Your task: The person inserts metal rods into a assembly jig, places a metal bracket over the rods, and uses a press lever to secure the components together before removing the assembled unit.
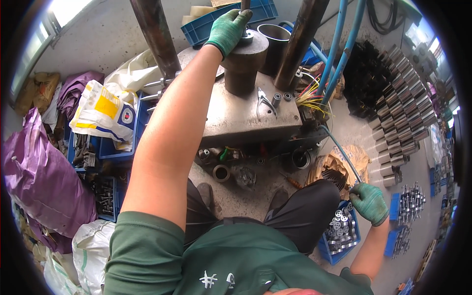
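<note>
My left hand [227, 32], in a green glove, reaches up to the press. Its fingers close around something at the foot of the vertical metal rod [245, 4], just above a thick round metal pedestal [245, 59]. A small dark round part [247, 37] shows beside the glove; the fingers hide what they grip. Low on the right, my gloved right hand [369, 203] is wrapped around the end of a long thin lever [344, 154], which slants up to the machine's side. Pliers [266, 103] lie on the metal bed [228, 115], beside two small metal rings [281, 97].
Two dark steel columns [156, 37] flank the pedestal. Colored wires [312, 98] and blue hoses [339, 49] run at the right. A blue bin [326, 253] of round metal parts sits by my right knee. Stacked metal cylinders [400, 103] stand at right, purple sacks [46, 172] at left.
</note>
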### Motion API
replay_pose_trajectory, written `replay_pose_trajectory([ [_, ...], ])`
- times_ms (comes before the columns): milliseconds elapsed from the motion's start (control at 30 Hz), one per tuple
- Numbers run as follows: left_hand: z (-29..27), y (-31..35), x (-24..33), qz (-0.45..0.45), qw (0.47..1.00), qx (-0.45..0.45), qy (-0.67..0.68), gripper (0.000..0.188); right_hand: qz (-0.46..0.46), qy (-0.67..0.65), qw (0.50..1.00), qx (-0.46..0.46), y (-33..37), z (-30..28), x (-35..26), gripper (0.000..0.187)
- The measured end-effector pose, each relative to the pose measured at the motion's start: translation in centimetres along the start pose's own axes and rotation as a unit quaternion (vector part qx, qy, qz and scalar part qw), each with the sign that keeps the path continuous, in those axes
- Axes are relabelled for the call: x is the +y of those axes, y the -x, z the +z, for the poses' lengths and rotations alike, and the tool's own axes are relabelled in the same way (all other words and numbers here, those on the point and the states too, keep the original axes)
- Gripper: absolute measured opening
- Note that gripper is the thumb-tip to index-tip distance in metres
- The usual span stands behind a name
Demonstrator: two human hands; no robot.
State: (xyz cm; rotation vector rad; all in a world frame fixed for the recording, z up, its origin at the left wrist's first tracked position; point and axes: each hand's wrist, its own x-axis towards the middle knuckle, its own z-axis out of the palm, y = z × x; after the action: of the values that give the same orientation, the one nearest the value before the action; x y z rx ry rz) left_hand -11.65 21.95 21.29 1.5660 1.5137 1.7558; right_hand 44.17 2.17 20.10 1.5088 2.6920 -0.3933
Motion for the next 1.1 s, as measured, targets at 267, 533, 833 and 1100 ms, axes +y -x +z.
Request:
replay_pose_trajectory([
  [267,-0.3,0.1,0.5,-0.007,0.998,-0.004,-0.063,0.041,0.008,0.016,1.000,-0.020,-0.4,-0.6,-0.8,0.021],
  [533,-0.3,0.4,1.1,-0.034,0.998,-0.014,-0.048,0.038,0.015,-0.049,0.995,0.083,-1.0,-1.2,0.1,0.021],
  [833,-0.3,0.1,0.6,-0.022,0.996,-0.008,-0.080,0.038,0.002,-0.056,0.998,0.037,-0.6,-0.8,0.8,0.020],
  [1100,-0.3,0.3,0.8,-0.024,0.998,-0.009,-0.065,0.037,-0.006,-0.053,0.998,0.017,-1.0,-1.4,0.0,0.023],
])
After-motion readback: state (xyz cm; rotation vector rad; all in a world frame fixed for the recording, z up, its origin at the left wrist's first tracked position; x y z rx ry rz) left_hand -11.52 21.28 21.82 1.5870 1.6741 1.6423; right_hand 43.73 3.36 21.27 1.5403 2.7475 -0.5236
